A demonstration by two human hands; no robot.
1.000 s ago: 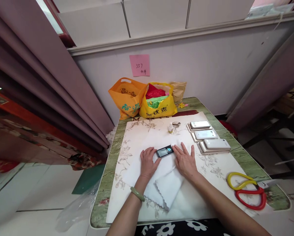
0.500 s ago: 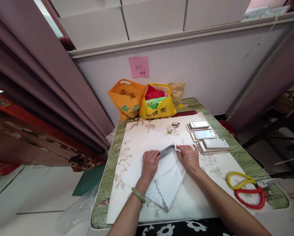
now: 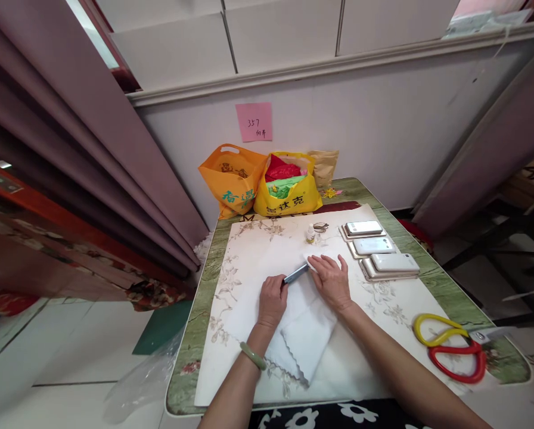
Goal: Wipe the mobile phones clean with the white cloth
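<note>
Above the middle of the table, my left hand [image 3: 272,301] is closed around the near end of a smartphone [image 3: 296,273], which is tilted with its edge facing me. A green bangle [image 3: 252,356] circles the left wrist. My right hand [image 3: 332,283] presses a bit of white cloth against the phone's far end; its fingers partly cover that contact. Below both hands lies a white cloth [image 3: 309,339] with a scalloped edge, partly folded. Several phones [image 3: 394,263] rest in small stacks to the right of my right hand. A small bottle [image 3: 310,233] stands just beyond the hands.
Large scissors [image 3: 455,345] with yellow and red handles lie at the right, blades over the table edge. Eyeglasses [image 3: 320,227] sit behind the bottle. An orange bag [image 3: 233,179], a filled yellow bag [image 3: 287,199] and a brown paper bag [image 3: 324,167] stand along the back.
My right hand has moved a little left and in towards the phone, its fingers now further over the far end. The phone has turned slightly and shows a bluish side.
</note>
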